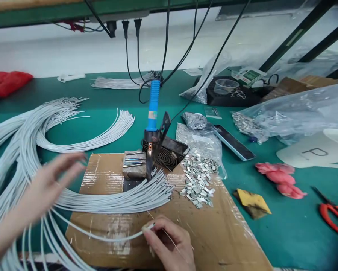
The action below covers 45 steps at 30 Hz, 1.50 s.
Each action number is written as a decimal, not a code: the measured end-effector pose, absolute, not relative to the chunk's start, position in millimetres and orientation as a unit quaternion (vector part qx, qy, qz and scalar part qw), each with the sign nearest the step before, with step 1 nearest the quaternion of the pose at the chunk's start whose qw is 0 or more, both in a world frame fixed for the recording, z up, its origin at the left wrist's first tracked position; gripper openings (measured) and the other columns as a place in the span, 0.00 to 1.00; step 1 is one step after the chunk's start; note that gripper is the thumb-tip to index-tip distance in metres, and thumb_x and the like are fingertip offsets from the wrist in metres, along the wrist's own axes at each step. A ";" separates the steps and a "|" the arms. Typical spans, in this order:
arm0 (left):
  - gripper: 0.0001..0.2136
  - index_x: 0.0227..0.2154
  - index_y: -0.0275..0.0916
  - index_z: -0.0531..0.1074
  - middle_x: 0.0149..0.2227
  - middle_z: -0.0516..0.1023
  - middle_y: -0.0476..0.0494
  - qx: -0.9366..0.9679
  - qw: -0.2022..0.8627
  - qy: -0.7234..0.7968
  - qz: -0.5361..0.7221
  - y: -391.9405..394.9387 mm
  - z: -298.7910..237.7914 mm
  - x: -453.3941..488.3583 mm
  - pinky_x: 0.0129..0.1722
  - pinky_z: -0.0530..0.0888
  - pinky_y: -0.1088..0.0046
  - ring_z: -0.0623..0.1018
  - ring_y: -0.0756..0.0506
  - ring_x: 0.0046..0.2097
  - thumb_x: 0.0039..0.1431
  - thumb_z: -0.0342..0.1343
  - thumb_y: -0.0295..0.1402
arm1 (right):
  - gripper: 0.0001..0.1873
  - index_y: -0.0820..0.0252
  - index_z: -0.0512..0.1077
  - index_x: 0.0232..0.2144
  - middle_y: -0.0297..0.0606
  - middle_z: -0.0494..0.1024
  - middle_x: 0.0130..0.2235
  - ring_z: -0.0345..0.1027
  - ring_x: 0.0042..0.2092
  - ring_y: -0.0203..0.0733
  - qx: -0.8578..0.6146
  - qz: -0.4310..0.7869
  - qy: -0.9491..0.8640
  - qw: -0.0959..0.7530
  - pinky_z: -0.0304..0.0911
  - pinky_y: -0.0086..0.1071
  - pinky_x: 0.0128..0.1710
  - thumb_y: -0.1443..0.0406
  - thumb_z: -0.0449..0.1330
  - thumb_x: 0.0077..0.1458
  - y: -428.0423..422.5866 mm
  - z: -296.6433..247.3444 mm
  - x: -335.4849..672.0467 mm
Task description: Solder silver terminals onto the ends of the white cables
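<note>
My right hand [171, 241] pinches the end of a single white cable [112, 239] between thumb and fingers, low over the cardboard. A thin wire, perhaps solder, crosses the same fingers. On the left, my left hand [52, 184] hovers above the thick bundle of white cables [28, 146], blurred, its fingers stretched out and apart with nothing in them. Just beyond the right hand, a fan of white cables [115, 201] lies with its tips by a blue-handled soldering iron [153, 107], which stands upright at a grey block [134, 171] with metal rods on it.
Small metal pieces [198, 178] spill from a plastic bag onto the cardboard sheet [219, 233]. To the right are a phone [235, 143], a yellow cloth scrap [253, 203], a pink bundle [281, 178] and red-handled scissors [335, 218]. Black power cords [191, 41] hang down from above.
</note>
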<state>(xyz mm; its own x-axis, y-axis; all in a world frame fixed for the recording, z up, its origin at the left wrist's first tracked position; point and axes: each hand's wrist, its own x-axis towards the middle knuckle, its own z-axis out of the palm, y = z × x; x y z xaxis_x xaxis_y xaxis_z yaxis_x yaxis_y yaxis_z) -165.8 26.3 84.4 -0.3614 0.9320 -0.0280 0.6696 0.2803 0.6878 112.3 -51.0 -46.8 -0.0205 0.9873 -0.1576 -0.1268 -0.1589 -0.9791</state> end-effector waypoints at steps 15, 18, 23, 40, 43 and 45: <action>0.21 0.26 0.41 0.77 0.24 0.73 0.49 0.386 0.616 0.576 0.375 -43.1 11.9 -31.5 0.29 0.62 0.73 0.68 0.48 0.28 0.56 0.66 0.56 | 0.13 0.54 0.86 0.30 0.35 0.75 0.28 0.64 0.26 0.34 -0.467 0.639 -0.358 0.495 0.58 0.27 0.25 0.52 0.73 0.53 -38.3 -22.9 125.2; 0.22 0.24 0.41 0.78 0.23 0.70 0.49 0.372 0.641 0.566 0.361 -44.4 13.5 -35.5 0.29 0.59 0.71 0.66 0.48 0.28 0.55 0.67 0.57 | 0.12 0.52 0.87 0.32 0.35 0.76 0.29 0.67 0.28 0.35 -0.455 0.659 -0.347 0.488 0.59 0.27 0.27 0.52 0.73 0.53 -37.9 -19.0 127.4; 0.22 0.28 0.40 0.79 0.23 0.70 0.50 0.340 0.674 0.558 0.344 -46.1 16.6 -35.4 0.28 0.57 0.72 0.63 0.49 0.27 0.53 0.69 0.56 | 0.13 0.54 0.87 0.29 0.36 0.76 0.27 0.67 0.28 0.36 -0.417 0.708 -0.318 0.472 0.57 0.27 0.27 0.52 0.75 0.51 -36.2 -17.5 129.2; 0.13 0.35 0.41 0.75 0.24 0.74 0.50 0.785 0.278 0.413 0.369 -43.3 -14.0 -32.2 0.24 0.65 0.76 0.70 0.48 0.25 0.75 0.48 0.31 | 0.20 0.59 0.87 0.32 0.39 0.78 0.24 0.66 0.22 0.29 -0.410 0.656 -0.261 0.578 0.62 0.20 0.20 0.49 0.68 0.60 -24.3 -28.7 157.7; 0.18 0.30 0.39 0.73 0.21 0.68 0.54 0.619 0.501 0.496 0.347 -37.2 -14.0 -32.0 0.22 0.61 0.78 0.64 0.51 0.22 0.75 0.49 0.40 | 0.14 0.58 0.87 0.34 0.38 0.78 0.26 0.67 0.22 0.29 -0.412 0.652 -0.292 0.566 0.62 0.20 0.21 0.54 0.70 0.60 -29.5 -29.7 151.9; 0.21 0.29 0.38 0.73 0.19 0.63 0.56 0.485 0.608 0.533 0.332 -35.1 -8.3 -33.3 0.22 0.58 0.77 0.60 0.52 0.22 0.71 0.53 0.50 | 0.11 0.56 0.88 0.35 0.36 0.77 0.26 0.65 0.21 0.27 -0.436 0.638 -0.316 0.550 0.60 0.20 0.21 0.55 0.71 0.59 -32.3 -27.3 146.1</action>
<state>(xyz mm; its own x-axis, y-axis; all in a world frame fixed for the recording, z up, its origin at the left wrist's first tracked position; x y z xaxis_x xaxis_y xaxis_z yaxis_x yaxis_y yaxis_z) -33.3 -35.1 -8.3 0.2107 0.9215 -0.3262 0.1126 0.3086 0.9445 146.1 -32.3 -27.3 -0.0139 0.9781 -0.2079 -0.4262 -0.1939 -0.8836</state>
